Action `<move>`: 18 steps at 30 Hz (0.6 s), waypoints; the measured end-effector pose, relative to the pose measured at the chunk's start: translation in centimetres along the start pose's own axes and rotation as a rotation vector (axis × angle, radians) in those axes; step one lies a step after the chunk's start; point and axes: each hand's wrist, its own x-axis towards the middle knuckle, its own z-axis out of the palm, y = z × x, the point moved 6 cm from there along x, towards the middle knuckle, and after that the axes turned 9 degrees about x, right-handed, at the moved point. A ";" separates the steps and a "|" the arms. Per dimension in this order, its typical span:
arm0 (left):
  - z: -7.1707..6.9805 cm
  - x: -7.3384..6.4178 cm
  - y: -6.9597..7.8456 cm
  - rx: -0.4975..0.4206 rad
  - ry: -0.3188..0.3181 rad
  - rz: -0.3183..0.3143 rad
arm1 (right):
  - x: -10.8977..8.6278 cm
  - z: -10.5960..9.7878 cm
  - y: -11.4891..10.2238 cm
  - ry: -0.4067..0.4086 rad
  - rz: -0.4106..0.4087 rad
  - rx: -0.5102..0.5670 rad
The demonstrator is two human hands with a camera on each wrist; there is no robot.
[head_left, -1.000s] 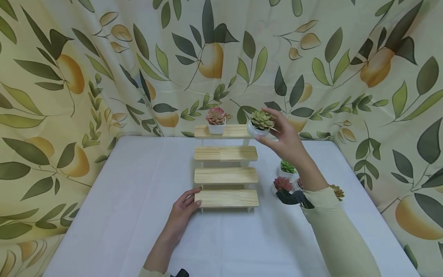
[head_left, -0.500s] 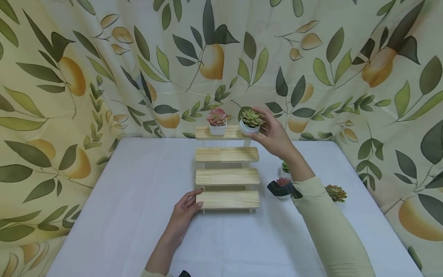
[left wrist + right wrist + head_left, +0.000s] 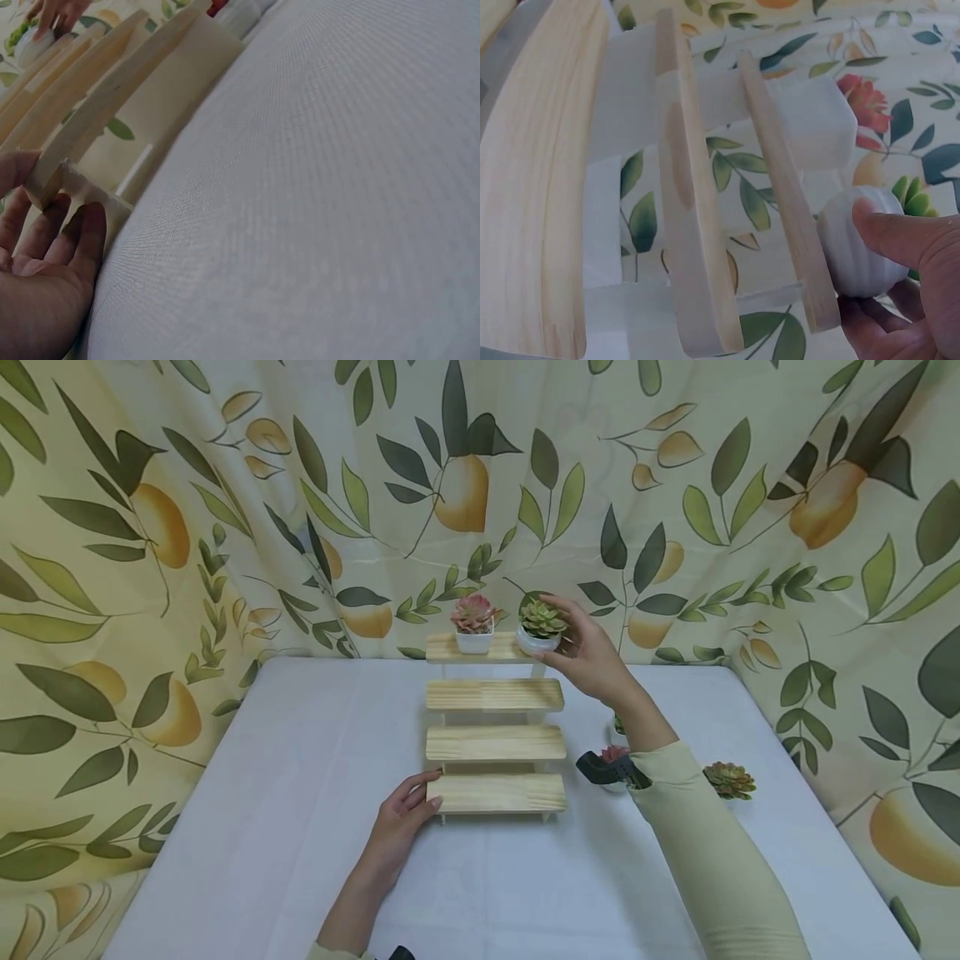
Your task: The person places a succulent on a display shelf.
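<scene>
My right hand holds a green potted succulent by its round white pot, at the right end of the top board. In the right wrist view the thumb lies on the ribbed pot, with fingers on its other side, and the pot's base is against the board. A pink succulent in a square white pot stands to its left. My left hand grips the left end of the lowest board of the tiered wooden stand. In the left wrist view the thumb is on the board, fingers beneath.
Right of the stand, a reddish succulent and a green one are partly hidden by my right arm. A brownish-green succulent sits farther right on the white tablecloth. A patterned curtain hangs behind.
My right hand has moved left and slightly down with the green succulent, from beside the top board onto its right end. The left hand stays on the stand.
</scene>
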 end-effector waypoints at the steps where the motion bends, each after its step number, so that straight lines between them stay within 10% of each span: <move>1: 0.0 0.0 0.0 0.001 -0.001 0.001 | 0.0 0.0 0.0 -0.002 0.000 0.000; 18: 0.0 -0.1 0.1 0.019 -0.006 -0.004 | 0.1 0.3 0.2 -0.007 0.009 0.026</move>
